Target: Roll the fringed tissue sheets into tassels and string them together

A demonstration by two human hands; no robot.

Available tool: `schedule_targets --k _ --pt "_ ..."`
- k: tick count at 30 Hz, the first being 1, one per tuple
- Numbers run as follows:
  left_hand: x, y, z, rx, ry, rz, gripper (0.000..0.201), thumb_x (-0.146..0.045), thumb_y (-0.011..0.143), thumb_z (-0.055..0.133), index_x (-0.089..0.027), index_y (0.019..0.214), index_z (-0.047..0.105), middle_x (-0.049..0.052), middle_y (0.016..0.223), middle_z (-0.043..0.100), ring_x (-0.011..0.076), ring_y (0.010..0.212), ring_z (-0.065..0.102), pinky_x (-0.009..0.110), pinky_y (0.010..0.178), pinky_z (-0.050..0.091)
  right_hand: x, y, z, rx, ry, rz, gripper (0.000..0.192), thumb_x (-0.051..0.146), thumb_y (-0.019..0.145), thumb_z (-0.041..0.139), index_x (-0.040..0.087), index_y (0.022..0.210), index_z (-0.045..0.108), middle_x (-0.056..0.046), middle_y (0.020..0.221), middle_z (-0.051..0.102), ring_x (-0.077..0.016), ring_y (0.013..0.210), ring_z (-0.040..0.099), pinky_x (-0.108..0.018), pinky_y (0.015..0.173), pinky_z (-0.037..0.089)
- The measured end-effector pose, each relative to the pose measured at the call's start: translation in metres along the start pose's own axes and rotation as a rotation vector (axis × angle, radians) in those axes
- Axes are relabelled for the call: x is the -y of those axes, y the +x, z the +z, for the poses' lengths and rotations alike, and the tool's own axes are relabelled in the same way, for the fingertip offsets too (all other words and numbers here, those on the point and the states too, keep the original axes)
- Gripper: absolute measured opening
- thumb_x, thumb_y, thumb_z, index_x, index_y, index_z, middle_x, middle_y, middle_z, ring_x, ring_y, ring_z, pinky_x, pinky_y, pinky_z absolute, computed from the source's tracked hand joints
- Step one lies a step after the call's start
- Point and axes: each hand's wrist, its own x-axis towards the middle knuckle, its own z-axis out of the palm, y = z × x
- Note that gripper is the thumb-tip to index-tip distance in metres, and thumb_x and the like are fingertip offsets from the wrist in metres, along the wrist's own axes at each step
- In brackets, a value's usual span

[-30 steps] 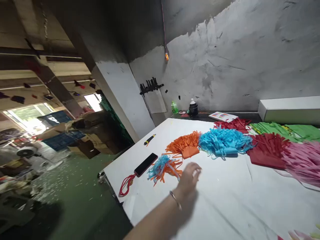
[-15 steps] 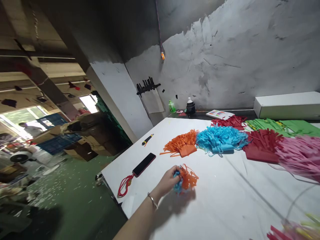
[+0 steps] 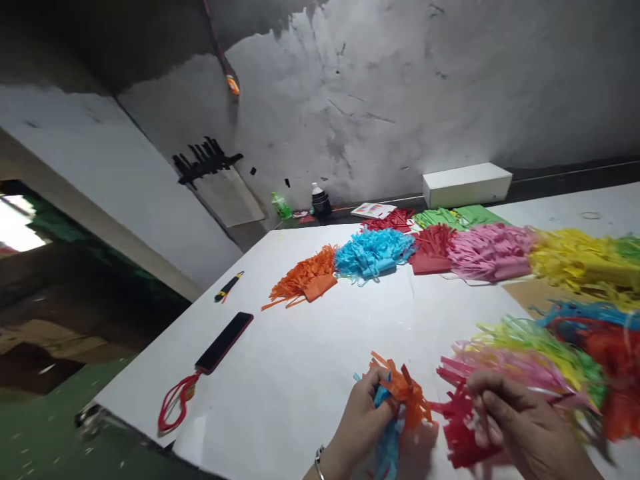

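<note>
Low over the white table, my left hand [image 3: 367, 417] grips a bunch of orange fringed strips [image 3: 407, 397] and blue strips [image 3: 387, 440], fingers wrapped round them. Just to its right, my right hand [image 3: 520, 420] is closed in a pinch at a red fringed piece [image 3: 463, 427]. Behind that hand lies a loose heap of pink, yellow and green strips [image 3: 540, 353]. Farther back a row of fringed bundles runs across the table: orange [image 3: 305, 277], light blue [image 3: 375, 253], dark red [image 3: 433, 248], pink [image 3: 493, 252] and yellow [image 3: 575, 260].
A black phone [image 3: 225, 342] with a red cord [image 3: 175, 407] and a utility knife [image 3: 229, 287] lie on the left of the table. By the wall stand a green bottle [image 3: 281, 205], a dark container [image 3: 321, 202] and a white box [image 3: 467, 185]. Green pieces [image 3: 460, 217] lie before the box.
The view has turned right. My left hand has brought the orange and blue strips nearer, towards the right. My right hand has come into view at the red fringed piece.
</note>
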Motion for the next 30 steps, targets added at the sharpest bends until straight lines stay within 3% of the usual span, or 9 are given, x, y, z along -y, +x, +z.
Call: schedule_targets --k 3,7,11,16,18,21,24,26,30 --pt "-0.002 -0.003 0.023 0.047 0.064 0.033 0.014 -0.03 0.086 0.067 -0.019 0.081 0.06 0.002 0.081 0.064 0.0187 0.077 0.054 0.029 0.073 0.044 0.012 0.007 0.014 0.057 0.188 0.083 0.057 0.054 0.074 0.085 0.025 0.12 0.069 0.002 0.076 0.067 -0.0116 0.05 0.06 -0.029 0.053 0.054" --pt "-0.007 -0.006 0.032 0.085 0.167 0.134 0.016 -0.035 0.089 0.065 -0.02 0.086 0.06 0.001 0.081 0.064 0.0191 0.076 0.054 0.029 0.072 0.043 0.012 0.019 0.027 0.257 -0.017 0.077 0.038 0.055 0.083 0.077 0.018 0.091 0.074 0.0 0.067 0.068 -0.0156 0.059 0.067 -0.027 0.061 0.053" --pt "-0.014 -0.01 0.019 -0.012 0.156 0.125 0.023 -0.043 0.097 0.056 -0.021 0.095 0.061 0.002 0.085 0.064 0.0198 0.079 0.057 0.03 0.076 0.045 0.004 0.027 0.022 0.099 -0.038 0.025 0.042 0.059 0.082 0.075 0.019 0.09 0.072 0.001 0.062 0.067 -0.0177 0.063 0.068 -0.028 0.067 0.054" --pt "-0.019 -0.018 0.015 -0.107 0.154 0.137 0.033 -0.046 0.103 0.044 -0.022 0.098 0.066 0.007 0.098 0.065 0.0241 0.096 0.059 0.034 0.09 0.046 -0.01 0.021 0.033 -0.048 0.0 -0.002 0.047 0.061 0.083 0.073 0.019 0.105 0.071 -0.005 0.083 0.075 -0.0226 0.081 0.075 -0.034 0.081 0.06" --pt "-0.017 -0.02 0.02 -0.111 0.135 0.142 0.033 -0.047 0.103 0.047 -0.022 0.095 0.068 0.006 0.095 0.065 0.0241 0.092 0.059 0.033 0.088 0.046 -0.016 0.015 0.043 -0.073 -0.063 -0.094 0.038 0.053 0.089 0.07 0.02 0.107 0.072 -0.007 0.092 0.076 -0.0226 0.085 0.075 -0.033 0.079 0.061" --pt "-0.013 -0.022 0.028 -0.101 0.073 0.132 0.035 -0.05 0.101 0.05 -0.022 0.095 0.07 0.007 0.094 0.066 0.0246 0.091 0.059 0.033 0.086 0.046 -0.021 0.01 0.052 -0.012 -0.333 -0.44 0.02 0.036 0.1 0.059 0.023 0.104 0.073 -0.006 0.096 0.074 -0.0195 0.085 0.074 -0.028 0.075 0.061" --pt "-0.008 -0.025 0.032 -0.09 0.012 0.096 0.038 -0.053 0.098 0.054 -0.021 0.091 0.072 0.007 0.092 0.068 0.0246 0.088 0.06 0.033 0.084 0.047 -0.021 0.005 0.047 0.092 -0.591 -0.753 0.024 0.025 0.104 0.047 0.023 0.109 0.07 -0.006 0.093 0.074 -0.0178 0.083 0.073 -0.026 0.074 0.062" --pt "-0.006 -0.026 0.032 -0.103 0.011 0.075 0.04 -0.056 0.097 0.055 -0.021 0.095 0.075 0.008 0.095 0.071 0.0254 0.091 0.061 0.034 0.086 0.047 -0.018 0.002 0.038 0.067 -0.7 -0.826 0.022 0.023 0.105 0.046 0.022 0.114 0.066 -0.006 0.094 0.075 -0.0176 0.084 0.074 -0.025 0.075 0.062" --pt "-0.006 -0.03 0.028 -0.119 -0.092 0.017 0.043 -0.059 0.094 0.059 -0.023 0.113 0.071 0.008 0.098 0.072 0.0244 0.091 0.063 0.033 0.084 0.048 -0.008 -0.003 0.029 -0.016 -0.807 -0.82 0.019 0.02 0.103 0.047 0.022 0.114 0.063 -0.005 0.097 0.076 -0.0176 0.087 0.075 -0.024 0.076 0.062"
